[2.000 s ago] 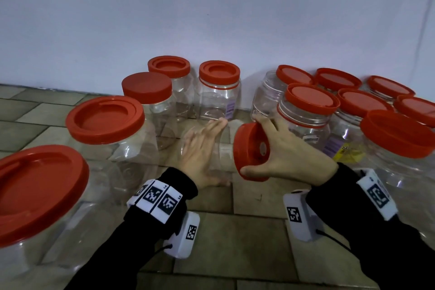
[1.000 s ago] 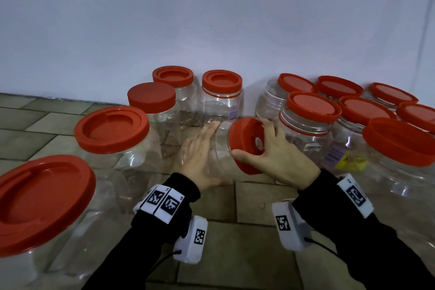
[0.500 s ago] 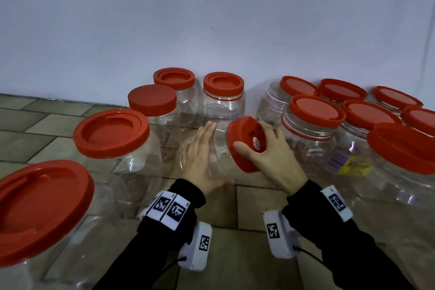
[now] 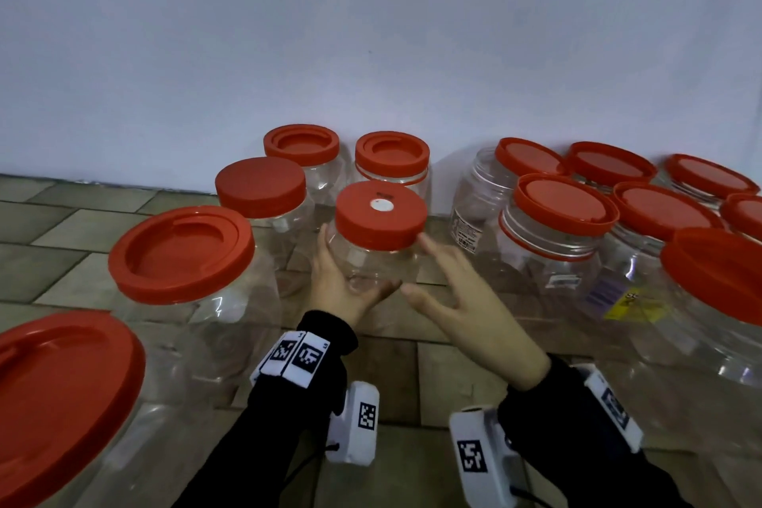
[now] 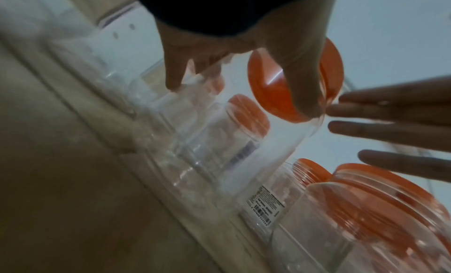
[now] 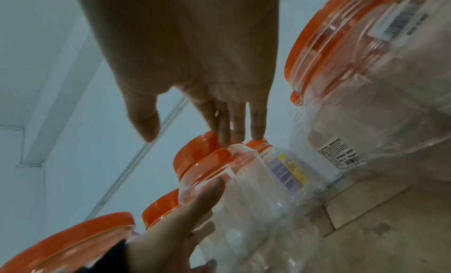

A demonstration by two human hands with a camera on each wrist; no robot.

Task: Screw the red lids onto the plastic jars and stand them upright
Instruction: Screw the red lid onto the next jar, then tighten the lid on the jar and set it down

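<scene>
A small clear plastic jar stands upright on the tiled floor with its red lid on top; the lid carries a white round sticker. My left hand grips the jar body from the left, thumb across the front and fingers behind. My right hand is open with spread fingers just right of the jar. In the right wrist view its fingertips touch the lid rim. The left wrist view shows my thumb on the jar below the lid.
Several lidded jars stand around: two big ones at the left, three at the back, a crowded group at the right. One jar there has its lid propped askew. A wall rises behind. Bare tiles lie near me.
The jar lay on its side while my right hand gripped its lid. Now it stands upright, my right hand has let go and opened, and my left hand still holds the body.
</scene>
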